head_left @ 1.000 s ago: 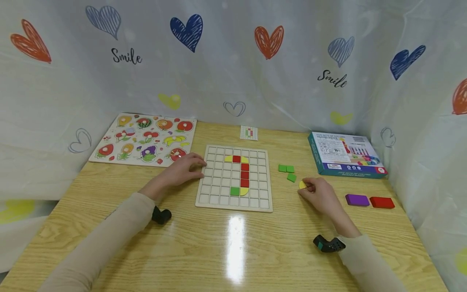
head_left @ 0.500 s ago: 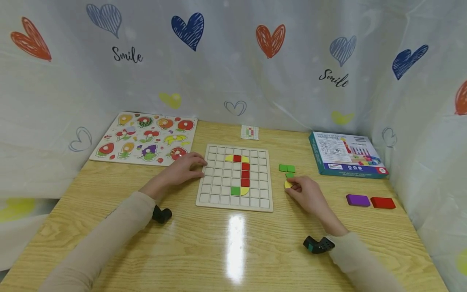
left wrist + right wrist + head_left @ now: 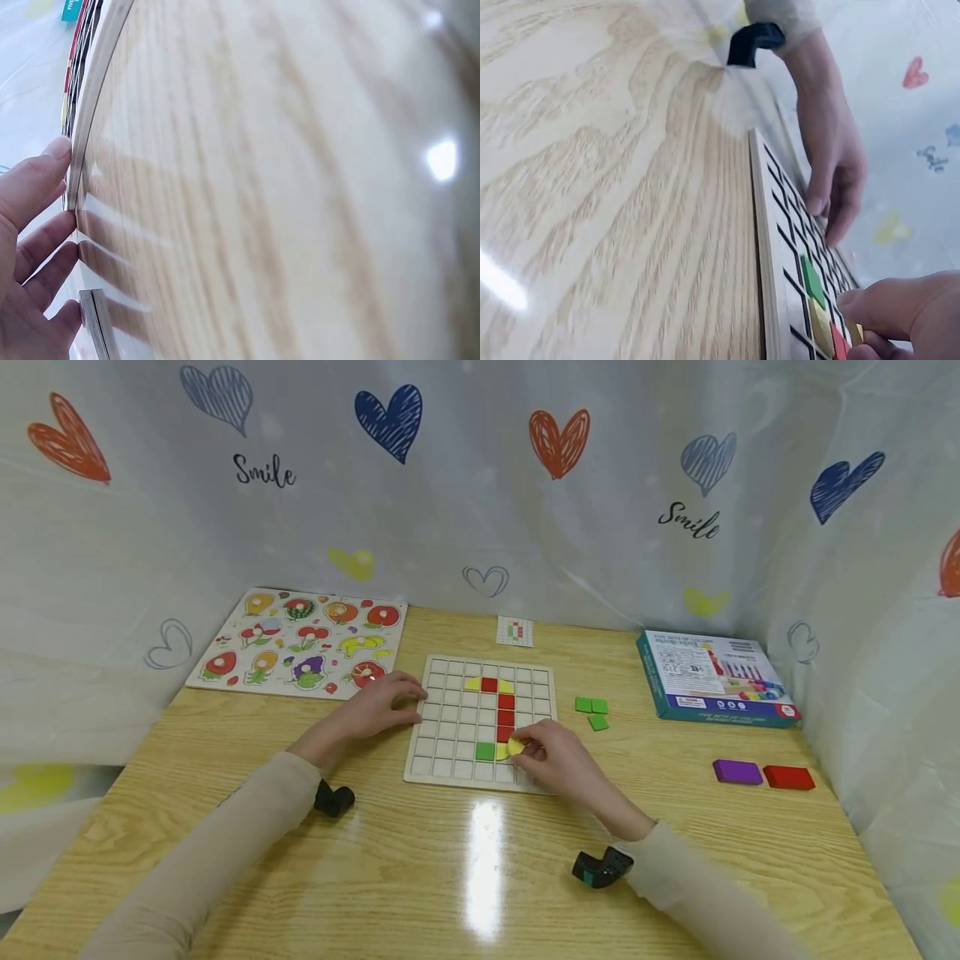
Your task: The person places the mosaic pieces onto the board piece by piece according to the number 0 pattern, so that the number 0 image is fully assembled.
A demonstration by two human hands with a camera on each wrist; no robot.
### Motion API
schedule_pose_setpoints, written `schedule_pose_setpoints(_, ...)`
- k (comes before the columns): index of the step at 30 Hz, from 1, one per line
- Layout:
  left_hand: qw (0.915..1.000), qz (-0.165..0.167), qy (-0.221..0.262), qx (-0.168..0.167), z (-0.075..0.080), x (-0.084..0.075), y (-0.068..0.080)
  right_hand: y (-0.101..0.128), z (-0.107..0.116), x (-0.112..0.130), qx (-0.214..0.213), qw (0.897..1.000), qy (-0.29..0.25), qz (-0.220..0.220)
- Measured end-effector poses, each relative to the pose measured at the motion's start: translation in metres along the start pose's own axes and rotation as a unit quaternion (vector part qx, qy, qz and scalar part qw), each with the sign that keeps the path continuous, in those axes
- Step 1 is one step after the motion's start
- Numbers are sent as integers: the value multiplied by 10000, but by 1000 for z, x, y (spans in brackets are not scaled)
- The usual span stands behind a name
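One wood-grain table (image 3: 375, 868) carries a fruit puzzle board (image 3: 287, 648) at far left, a gridded wooden board (image 3: 454, 735) before me and a game box (image 3: 708, 675) at far right. My left hand (image 3: 375, 706) rests relaxed fingers against the gridded wooden board's left edge. My right hand (image 3: 558, 760) pinches a yellow tile (image 3: 515, 746) over the grid, just beside a laid yellow piece (image 3: 502, 752). Three green tiles (image 3: 597, 722) lie near the board's right edge.

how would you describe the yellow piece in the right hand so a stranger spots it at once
Find the gridded board on the table. Over its near right part, the right hand pinches the yellow piece. It alone is held; the other yellow pieces lie in the board's squares.
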State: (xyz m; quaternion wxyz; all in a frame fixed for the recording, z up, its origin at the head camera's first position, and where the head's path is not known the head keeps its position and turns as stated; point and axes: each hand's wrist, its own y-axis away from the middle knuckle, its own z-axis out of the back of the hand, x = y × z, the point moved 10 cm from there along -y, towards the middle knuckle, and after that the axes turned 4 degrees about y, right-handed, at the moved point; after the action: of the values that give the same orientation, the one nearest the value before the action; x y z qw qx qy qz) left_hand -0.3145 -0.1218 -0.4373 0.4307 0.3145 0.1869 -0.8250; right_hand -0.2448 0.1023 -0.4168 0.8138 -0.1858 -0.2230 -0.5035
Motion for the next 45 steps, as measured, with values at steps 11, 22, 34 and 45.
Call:
schedule_pose_setpoints(11,10000,76,-14,30,0,0,-1,-27,-35,43,300,9969,434,581)
schedule_pose_setpoints(22,10000,17,-50,11,0,2,-2,-35,-42,45,461,9952,611,606)
schedule_pose_setpoints(34,10000,9,-89,-15,0,2,-2,-36,-43,45,533,9946,616,648)
schedule_pose_setpoints(45,10000,25,-8,14,-1,3,-2,-36,-43,44,544,9952,561,596)
